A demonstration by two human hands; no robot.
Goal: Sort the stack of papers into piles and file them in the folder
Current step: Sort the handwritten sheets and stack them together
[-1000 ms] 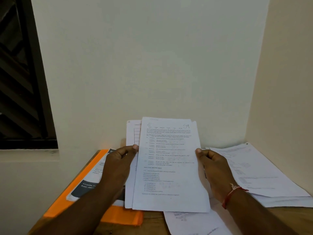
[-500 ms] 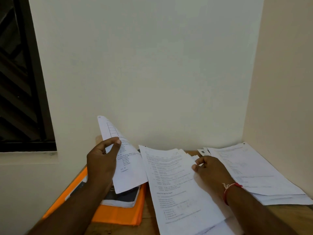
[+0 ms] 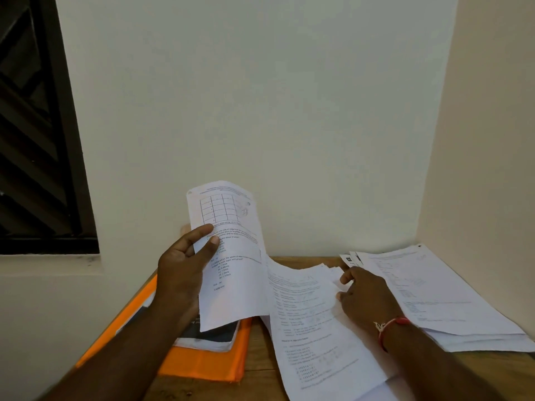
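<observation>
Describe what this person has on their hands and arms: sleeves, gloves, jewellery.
No sleeves or gloves are in view. The left hand shows no ring, and no watch or band on its wrist. The right hand is likewise without a visible ring, but its wrist wears a thin red thread band with a pale knotted end.

Two hands show, a left hand (image 3: 181, 273) and a right hand (image 3: 362, 296), with one red thread bracelet (image 3: 390, 324). The one wooden table (image 3: 257, 357) bears two piles of printed paper, a middle pile (image 3: 318, 328) and a right pile (image 3: 434, 299), whose sheets cannot be counted, plus one single sheet (image 3: 231, 256) held up. There is one orange folder (image 3: 202, 366), one dark-covered booklet (image 3: 214, 338) and one window (image 3: 29, 140).
</observation>
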